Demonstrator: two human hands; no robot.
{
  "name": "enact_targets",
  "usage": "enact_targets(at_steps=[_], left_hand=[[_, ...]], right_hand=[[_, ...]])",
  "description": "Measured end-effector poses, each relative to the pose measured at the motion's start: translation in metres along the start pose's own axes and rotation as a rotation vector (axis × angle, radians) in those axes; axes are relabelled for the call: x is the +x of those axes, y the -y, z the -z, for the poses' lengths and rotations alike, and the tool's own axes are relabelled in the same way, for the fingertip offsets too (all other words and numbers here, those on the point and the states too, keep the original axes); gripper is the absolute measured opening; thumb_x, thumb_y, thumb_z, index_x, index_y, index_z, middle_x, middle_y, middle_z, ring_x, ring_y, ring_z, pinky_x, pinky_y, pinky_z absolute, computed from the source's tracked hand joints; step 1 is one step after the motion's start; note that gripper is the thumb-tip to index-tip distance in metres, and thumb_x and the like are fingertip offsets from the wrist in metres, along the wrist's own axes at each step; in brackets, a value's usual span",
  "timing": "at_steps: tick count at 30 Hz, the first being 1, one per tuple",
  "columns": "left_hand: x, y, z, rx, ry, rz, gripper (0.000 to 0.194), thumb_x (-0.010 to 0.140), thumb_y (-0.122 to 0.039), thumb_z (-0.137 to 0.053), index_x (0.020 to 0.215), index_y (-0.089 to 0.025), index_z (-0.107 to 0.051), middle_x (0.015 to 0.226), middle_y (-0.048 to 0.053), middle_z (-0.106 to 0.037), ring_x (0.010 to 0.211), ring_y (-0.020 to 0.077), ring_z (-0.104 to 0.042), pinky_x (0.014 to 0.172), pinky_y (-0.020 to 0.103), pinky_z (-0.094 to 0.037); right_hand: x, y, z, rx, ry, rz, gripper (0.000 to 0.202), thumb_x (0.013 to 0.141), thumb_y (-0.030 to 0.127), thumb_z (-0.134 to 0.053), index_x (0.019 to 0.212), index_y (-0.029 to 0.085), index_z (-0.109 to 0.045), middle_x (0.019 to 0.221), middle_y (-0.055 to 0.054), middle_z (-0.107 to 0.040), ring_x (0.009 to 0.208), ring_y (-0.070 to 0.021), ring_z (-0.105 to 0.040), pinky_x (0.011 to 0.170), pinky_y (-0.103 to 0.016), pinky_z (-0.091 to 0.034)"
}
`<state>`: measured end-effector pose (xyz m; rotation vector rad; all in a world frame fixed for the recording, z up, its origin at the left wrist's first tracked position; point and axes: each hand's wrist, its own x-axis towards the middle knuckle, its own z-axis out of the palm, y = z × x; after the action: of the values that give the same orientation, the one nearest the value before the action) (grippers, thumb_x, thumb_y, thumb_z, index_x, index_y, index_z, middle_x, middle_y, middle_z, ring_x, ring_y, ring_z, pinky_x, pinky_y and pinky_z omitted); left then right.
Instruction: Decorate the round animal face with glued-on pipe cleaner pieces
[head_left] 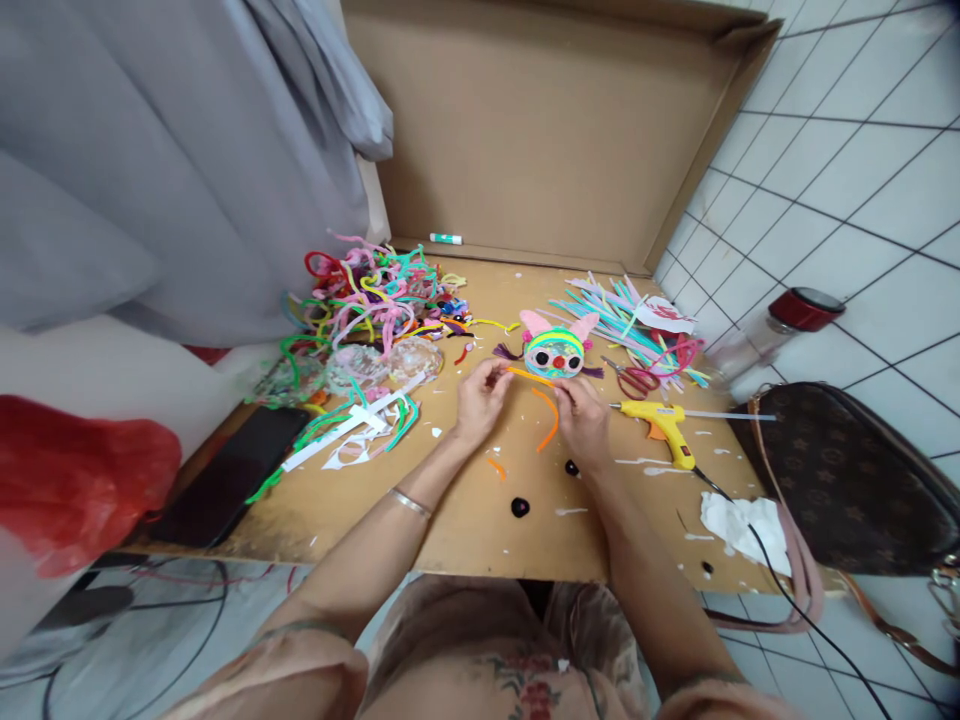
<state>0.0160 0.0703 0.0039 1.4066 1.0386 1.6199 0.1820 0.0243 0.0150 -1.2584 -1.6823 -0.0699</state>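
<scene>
Between my left hand (484,398) and my right hand (582,412) an orange pipe cleaner (531,377) is stretched, each hand pinching one end. Just behind it sits a small craft face (553,352) with pink ears, a yellow-green band, black eyes and a red nose. A curved orange pipe cleaner piece (553,425) lies below my hands, partly beside the right one. Nearer to me are a short orange scrap (496,469) and two round black pieces, one a black disc (520,507).
A yellow glue gun (667,428) and red-handled scissors (636,380) lie to the right, near a brown handbag (862,480) and a bottle (780,325). Tangled pipe cleaners (382,300) and a black phone (232,475) are on the left. A cardboard wall (555,130) stands behind.
</scene>
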Motion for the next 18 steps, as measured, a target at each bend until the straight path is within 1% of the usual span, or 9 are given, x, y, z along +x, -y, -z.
enact_targets(at_steps=[4, 7, 9, 11, 14, 18], left_hand=[[0.002, 0.001, 0.003, 0.066, -0.021, -0.05, 0.01, 0.074, -0.03, -0.077, 0.076, -0.02, -0.074, 0.074, 0.003, -0.068, 0.066, 0.0148, -0.056, 0.07, 0.028, -0.046], [0.004, 0.001, 0.005, 0.098, -0.023, -0.118, 0.01, 0.075, -0.032, -0.077, 0.075, -0.022, -0.075, 0.078, 0.004, -0.067, 0.072, 0.0168, -0.058, 0.071, 0.029, -0.046], [0.005, 0.002, 0.005, 0.106, -0.03, -0.142, 0.01, 0.074, -0.032, -0.077, 0.073, -0.022, -0.075, 0.076, 0.004, -0.066, 0.073, 0.0175, -0.057, 0.069, 0.029, -0.046], [0.004, 0.002, 0.005, 0.115, -0.013, -0.144, 0.01, 0.075, -0.031, -0.076, 0.072, -0.023, -0.076, 0.072, 0.003, -0.064, 0.068, 0.0165, -0.055, 0.067, 0.029, -0.044], [0.003, 0.004, 0.004, 0.128, 0.007, -0.149, 0.01, 0.077, -0.031, -0.074, 0.072, -0.022, -0.076, 0.068, 0.003, -0.063, 0.064, 0.0153, -0.052, 0.064, 0.028, -0.042], [0.001, 0.006, 0.002, 0.118, 0.008, -0.149, 0.011, 0.077, -0.032, -0.075, 0.073, -0.023, -0.076, 0.069, 0.002, -0.063, 0.065, 0.0155, -0.053, 0.066, 0.029, -0.043]], right_hand=[[-0.001, -0.005, -0.001, -0.036, 0.029, 0.008, 0.029, 0.099, 0.03, -0.044, 0.099, 0.021, -0.071, 0.091, -0.009, -0.072, 0.087, -0.0221, -0.066, 0.082, -0.037, -0.053], [-0.002, -0.009, -0.001, -0.134, 0.043, 0.041, 0.031, 0.1, 0.03, -0.043, 0.097, 0.019, -0.072, 0.088, -0.01, -0.07, 0.086, -0.0226, -0.065, 0.08, -0.036, -0.051], [-0.002, -0.01, 0.0, -0.223, 0.027, 0.064, 0.032, 0.101, 0.03, -0.043, 0.095, 0.019, -0.072, 0.084, -0.01, -0.069, 0.083, -0.0222, -0.062, 0.078, -0.035, -0.048], [-0.002, -0.01, 0.002, -0.292, 0.001, 0.077, 0.032, 0.101, 0.029, -0.042, 0.092, 0.019, -0.071, 0.079, -0.009, -0.066, 0.079, -0.0217, -0.06, 0.075, -0.034, -0.045], [0.0, -0.01, 0.005, -0.317, -0.032, 0.085, 0.033, 0.102, 0.027, -0.041, 0.087, 0.019, -0.069, 0.076, -0.008, -0.063, 0.076, -0.0211, -0.056, 0.071, -0.033, -0.041], [0.003, -0.009, 0.009, -0.33, -0.063, 0.101, 0.032, 0.102, 0.028, -0.041, 0.087, 0.02, -0.068, 0.076, -0.008, -0.061, 0.077, -0.0211, -0.055, 0.071, -0.033, -0.04]])
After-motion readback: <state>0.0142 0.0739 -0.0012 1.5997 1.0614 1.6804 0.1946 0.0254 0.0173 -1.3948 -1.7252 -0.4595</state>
